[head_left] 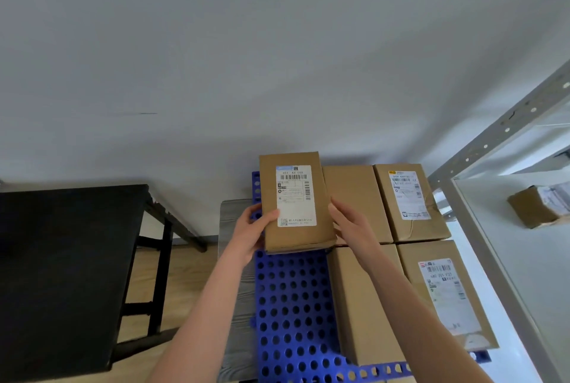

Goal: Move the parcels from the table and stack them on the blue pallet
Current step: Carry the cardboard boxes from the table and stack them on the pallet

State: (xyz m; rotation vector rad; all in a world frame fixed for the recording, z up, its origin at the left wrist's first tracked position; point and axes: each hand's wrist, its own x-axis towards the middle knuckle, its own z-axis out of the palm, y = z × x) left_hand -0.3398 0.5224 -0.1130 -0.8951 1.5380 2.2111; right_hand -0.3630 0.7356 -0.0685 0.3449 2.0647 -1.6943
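Note:
I hold a brown cardboard parcel [294, 202] with a white shipping label between both hands, above the far left part of the blue perforated pallet [293, 305]. My left hand [254, 229] grips its left edge, thumb on top. My right hand [348, 223] grips its right edge. Several other brown parcels lie on the pallet's right side: a plain one [357, 197] and a labelled one [410, 200] at the back, a plain one [367, 305] and a labelled one [444, 293] in front. Whether the held parcel touches the pallet is hidden.
A black table [61, 259] stands to the left, its top bare in view. A grey metal shelf frame [493, 135] rises on the right, with a brown box [536, 206] on a shelf. The grey wall is behind; wood floor lies between table and pallet.

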